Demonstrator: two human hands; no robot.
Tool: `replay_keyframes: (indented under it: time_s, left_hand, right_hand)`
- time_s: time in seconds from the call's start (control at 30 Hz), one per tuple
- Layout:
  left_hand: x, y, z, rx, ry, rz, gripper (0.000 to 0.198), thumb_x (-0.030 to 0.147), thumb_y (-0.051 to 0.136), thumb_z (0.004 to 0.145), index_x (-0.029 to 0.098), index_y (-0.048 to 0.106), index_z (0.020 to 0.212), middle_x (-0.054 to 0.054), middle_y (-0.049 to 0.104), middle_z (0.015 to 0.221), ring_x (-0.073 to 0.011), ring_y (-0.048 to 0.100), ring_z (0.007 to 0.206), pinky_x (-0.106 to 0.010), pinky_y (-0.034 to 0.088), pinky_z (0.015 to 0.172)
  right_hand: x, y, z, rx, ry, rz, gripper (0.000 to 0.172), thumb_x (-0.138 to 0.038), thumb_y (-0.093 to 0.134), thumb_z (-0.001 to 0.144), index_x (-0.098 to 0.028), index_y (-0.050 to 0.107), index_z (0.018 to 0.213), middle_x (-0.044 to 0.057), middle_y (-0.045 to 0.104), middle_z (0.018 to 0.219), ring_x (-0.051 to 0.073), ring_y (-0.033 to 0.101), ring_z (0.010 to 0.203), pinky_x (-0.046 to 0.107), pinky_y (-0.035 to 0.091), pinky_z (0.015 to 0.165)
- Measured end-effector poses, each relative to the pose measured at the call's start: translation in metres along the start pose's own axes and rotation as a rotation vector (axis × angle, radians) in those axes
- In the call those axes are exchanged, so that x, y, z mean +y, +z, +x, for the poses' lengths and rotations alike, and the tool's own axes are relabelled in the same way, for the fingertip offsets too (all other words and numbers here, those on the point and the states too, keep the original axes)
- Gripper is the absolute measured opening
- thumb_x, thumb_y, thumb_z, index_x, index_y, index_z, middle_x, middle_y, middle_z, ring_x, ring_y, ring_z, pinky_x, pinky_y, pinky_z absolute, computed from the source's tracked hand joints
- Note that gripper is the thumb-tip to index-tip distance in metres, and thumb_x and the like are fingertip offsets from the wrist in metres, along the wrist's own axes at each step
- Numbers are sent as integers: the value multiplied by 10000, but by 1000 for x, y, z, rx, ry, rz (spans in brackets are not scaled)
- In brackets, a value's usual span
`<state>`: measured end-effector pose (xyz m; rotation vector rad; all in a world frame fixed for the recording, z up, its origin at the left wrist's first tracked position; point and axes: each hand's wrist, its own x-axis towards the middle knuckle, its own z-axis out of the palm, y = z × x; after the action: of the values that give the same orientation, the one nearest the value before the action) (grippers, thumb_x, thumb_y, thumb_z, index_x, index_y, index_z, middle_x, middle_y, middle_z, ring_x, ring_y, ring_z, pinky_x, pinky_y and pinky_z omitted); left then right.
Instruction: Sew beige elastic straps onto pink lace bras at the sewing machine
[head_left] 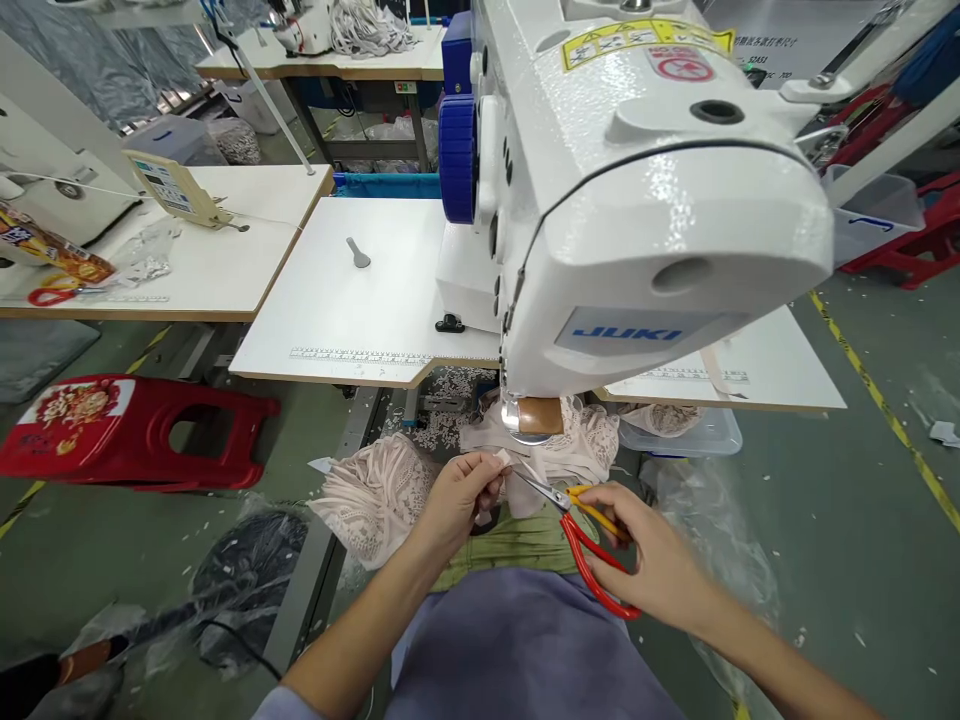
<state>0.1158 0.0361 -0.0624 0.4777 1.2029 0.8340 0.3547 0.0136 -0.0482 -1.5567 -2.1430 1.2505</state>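
Observation:
My left hand (466, 488) pinches the edge of a pale pink fabric piece (529, 492) just below the sewing machine head (675, 250). My right hand (645, 550) is closed round scissors (592, 555) with one red and one orange handle. Their blades point up and left, with the tips close to the fabric by my left fingertips; whether they touch it I cannot tell. Left of my left hand lies a gathered bundle of pale pink lace garments (379, 490). More lace fabric (581, 440) hangs under the needle area.
White machine tables (360, 290) stand ahead and to the left, one holding a control panel (176, 185). A red stool (135, 432) is on the left. A clear plastic bin (709, 432) sits below the right tabletop. Plastic bags (720, 540) lie on the floor.

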Motion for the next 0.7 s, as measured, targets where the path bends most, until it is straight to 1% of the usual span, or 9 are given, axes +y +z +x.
replay_keyframes:
  time_s: [0.07,0.13,0.23,0.3,0.4,0.47,0.57,0.67,0.7]
  left_hand:
    - [0,1,0,10,15,16,477,606,746,602,164,566,614,40,471,540,-57,343,459,-205,217,446]
    - [0,1,-1,24,39,46,472,600,747,619,164,567,610,24,519,570,-63,388,480,-201,256,454]
    - [3,2,-4,52,83,103,404,541,727,665,160,599,632,17,556,593,-73,428,510,-195,295,476]
    - [4,2,-4,70,105,138,354,493,711,686,162,602,625,15,567,598,-78,441,523,-195,307,487]
    - [6,1,-4,85,112,174,330,471,696,692,168,595,607,11,571,596,-86,438,520,-201,295,476]
    - [6,0,-4,87,111,185,340,479,698,687,169,594,598,10,569,591,-88,436,518,-203,294,475]
    - [5,0,-4,92,110,176,362,499,706,691,165,597,603,9,562,592,-90,445,529,-206,314,490]
    - [4,1,-6,104,110,123,387,512,703,705,169,564,592,31,496,547,-79,399,504,-203,286,475]
    - [3,1,-6,107,109,95,399,518,702,704,173,541,583,39,470,533,-74,375,493,-201,272,469]
  right_hand:
    - [-4,4,5,-21,4,-9,399,-269,601,770,-248,539,1163,67,641,1048,158,591,675,297,502,610]
    - [-10,6,13,-36,15,-14,389,-282,615,768,-236,552,1149,67,649,1010,162,583,661,298,492,598]
    - [-19,6,24,-23,4,-16,371,-300,622,759,-219,579,1119,59,657,927,166,565,625,298,475,569]
    - [-23,5,30,-10,-5,-7,359,-309,613,767,-216,597,1113,60,668,914,166,565,616,298,472,563]
    - [-24,1,35,-15,0,20,329,-314,602,787,-225,625,1103,58,694,919,159,560,589,287,454,537]
    - [-23,-1,36,-17,9,38,309,-312,598,792,-232,645,1086,48,704,887,160,561,575,281,440,518]
    - [-23,-6,31,-21,26,48,279,-341,571,825,-244,675,1065,25,677,738,176,566,555,279,414,482]
    - [-20,-14,18,-19,37,61,275,-392,551,857,-259,695,1050,22,652,672,185,576,537,283,409,455]
    - [-17,-18,14,0,44,61,274,-404,552,864,-265,698,1049,21,648,664,184,575,528,284,413,450]
